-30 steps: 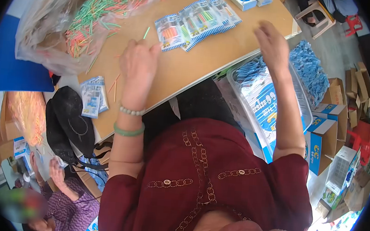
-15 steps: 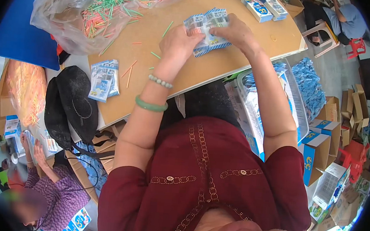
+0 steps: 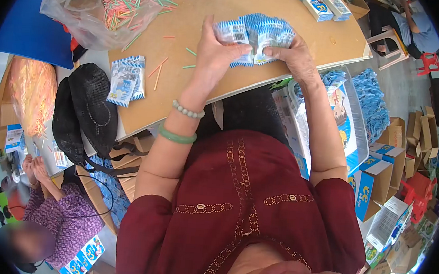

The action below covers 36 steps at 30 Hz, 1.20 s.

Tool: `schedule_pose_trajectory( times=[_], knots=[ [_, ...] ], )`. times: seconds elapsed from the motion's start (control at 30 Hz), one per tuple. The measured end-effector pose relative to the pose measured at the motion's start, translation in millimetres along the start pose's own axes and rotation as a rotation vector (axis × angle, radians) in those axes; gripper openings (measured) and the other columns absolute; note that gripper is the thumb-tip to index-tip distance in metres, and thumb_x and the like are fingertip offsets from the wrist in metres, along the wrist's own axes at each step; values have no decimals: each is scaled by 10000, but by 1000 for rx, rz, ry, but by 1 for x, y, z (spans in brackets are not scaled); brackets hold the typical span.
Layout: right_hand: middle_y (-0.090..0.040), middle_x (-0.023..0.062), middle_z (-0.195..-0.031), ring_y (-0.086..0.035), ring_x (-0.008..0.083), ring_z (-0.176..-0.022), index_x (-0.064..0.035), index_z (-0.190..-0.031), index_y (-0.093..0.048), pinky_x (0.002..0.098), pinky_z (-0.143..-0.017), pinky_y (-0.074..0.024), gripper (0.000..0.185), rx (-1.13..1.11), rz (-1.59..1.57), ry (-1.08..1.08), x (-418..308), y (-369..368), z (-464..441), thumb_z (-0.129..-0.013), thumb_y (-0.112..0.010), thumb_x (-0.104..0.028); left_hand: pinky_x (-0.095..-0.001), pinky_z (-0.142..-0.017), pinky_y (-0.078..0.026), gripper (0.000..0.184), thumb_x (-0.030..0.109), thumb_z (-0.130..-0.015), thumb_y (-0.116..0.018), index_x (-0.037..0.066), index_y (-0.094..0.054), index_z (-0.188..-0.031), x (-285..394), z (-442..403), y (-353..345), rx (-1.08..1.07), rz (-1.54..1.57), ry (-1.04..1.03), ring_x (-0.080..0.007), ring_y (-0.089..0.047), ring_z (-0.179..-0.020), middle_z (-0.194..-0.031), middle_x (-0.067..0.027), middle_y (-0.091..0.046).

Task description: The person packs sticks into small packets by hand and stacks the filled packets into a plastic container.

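Observation:
Between my two hands is a gathered stack of blue-and-white packets [image 3: 269, 31], lifted over the wooden table [image 3: 186, 34]. My left hand [image 3: 215, 54] grips the stack's left side, its thumb across the front. Around the right side my right hand [image 3: 295, 59] is closed, with the thumb pressed on the front near the middle. Two more blue-and-white packets [image 3: 127, 80] lie at the table's left edge. Loose sticks [image 3: 158, 75], orange and green, lie left of my left hand.
A clear plastic bag of red and green sticks [image 3: 132, 6] is at the table's back left. Boxes [image 3: 317, 5] stand at the back right. A plastic bin [image 3: 352, 121] is below the right edge. A black bag [image 3: 85, 111] hangs left; a co-worker [image 3: 64, 212] sits lower left.
The packets, spread on the table a second ago, are now gathered and raised between my hands. Both hands have closed on them. The co-worker's hands have come together.

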State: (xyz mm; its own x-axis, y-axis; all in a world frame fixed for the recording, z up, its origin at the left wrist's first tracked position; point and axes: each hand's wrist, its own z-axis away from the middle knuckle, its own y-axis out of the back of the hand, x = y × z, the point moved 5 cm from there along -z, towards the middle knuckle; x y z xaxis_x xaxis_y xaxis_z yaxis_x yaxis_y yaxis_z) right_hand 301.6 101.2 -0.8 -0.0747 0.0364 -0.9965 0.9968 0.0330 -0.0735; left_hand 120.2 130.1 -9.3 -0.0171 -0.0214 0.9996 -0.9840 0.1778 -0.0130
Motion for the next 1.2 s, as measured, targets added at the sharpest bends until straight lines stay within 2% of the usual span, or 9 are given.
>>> schedule_pose_trajectory(
  times=[0.07, 0.13, 0.33, 0.4, 0.43, 0.57, 0.83, 1.0, 1.2],
  knots=[
    [-628, 30, -979, -602, 113, -858, -36, -1188, -536, 263, -803, -491, 500, -26, -26, -17, 0, 2, 8, -724, -718, 8, -321, -807, -523, 952, -8, -681, -757, -12, -154, -1418, 8, 14, -13, -78, 229, 29, -204, -607, -945, -1142, -130, -557],
    [-629, 20, -980, -598, 109, -865, -37, -1198, -533, 266, -797, -500, 515, -2, 288, 10, -5, 7, 13, -721, -723, 8, -308, -809, -523, 988, -63, -683, -736, -2, -100, -1436, 11, 22, -19, -124, 341, 42, -188, -600, -949, -1146, -119, -551],
    [-634, 23, -1009, -594, 106, -889, -40, -1214, -526, 267, -774, -511, 536, -24, 410, -26, -13, 3, 22, -720, -731, -10, -292, -792, -524, 645, -98, -726, -676, 3, -406, -1303, 3, 25, -21, -227, 437, 95, -157, -619, -911, -1061, -82, -615],
    [-632, 27, -1010, -590, 107, -895, -56, -1214, -529, 264, -793, -502, 539, -29, -10, -29, -10, -6, 23, -717, -736, -29, -284, -791, -521, 508, -100, -731, -672, 14, -518, -1202, 9, 22, -22, -239, 360, 90, -145, -627, -889, -1016, -62, -641],
    [-632, 29, -1009, -587, 112, -910, -63, -1220, -527, 269, -814, -491, 551, -12, 28, 29, -10, -6, 21, -713, -742, -49, -281, -791, -520, 437, -95, -732, -674, 21, -569, -1141, 18, 25, -22, -221, 294, 47, -140, -631, -877, -992, -51, -653],
    [-636, 69, -998, -585, 171, -966, -51, -1190, -530, 302, -891, -447, 565, 27, 221, 114, -24, -16, 22, -678, -756, -127, -297, -797, -523, 486, -16, -738, -728, 18, -528, -1180, 40, 19, -18, -261, 72, -119, -159, -624, -939, -1046, -65, -634],
    [-609, 148, -1040, -573, 341, -1029, -75, -1186, -519, 399, -891, -447, 603, 2, 616, 322, -16, -33, 20, -651, -757, -216, -329, -888, -485, 605, 49, -722, -770, 39, -463, -1243, 7, 5, -2, -265, 145, -49, -187, -563, -1070, -1167, -88, -571],
    [-623, 138, -1024, -589, 334, -1004, -77, -1174, -531, 412, -855, -463, 587, 130, 609, 241, -8, -40, 14, -653, -760, -221, -334, -940, -449, 605, 78, -722, -776, 41, -465, -1240, 8, 14, -20, -127, 194, -73, -191, -557, -1076, -1158, -84, -574],
    [-650, 125, -993, -631, 276, -932, -67, -1166, -551, 361, -808, -490, 544, 179, 395, 272, -25, 12, 48, -680, -761, -198, -331, -951, -434, 544, 30, -767, -723, 36, -461, -1244, 44, 43, -77, -374, 137, -135, -178, -555, -1065, -1147, -74, -574]
  ],
)
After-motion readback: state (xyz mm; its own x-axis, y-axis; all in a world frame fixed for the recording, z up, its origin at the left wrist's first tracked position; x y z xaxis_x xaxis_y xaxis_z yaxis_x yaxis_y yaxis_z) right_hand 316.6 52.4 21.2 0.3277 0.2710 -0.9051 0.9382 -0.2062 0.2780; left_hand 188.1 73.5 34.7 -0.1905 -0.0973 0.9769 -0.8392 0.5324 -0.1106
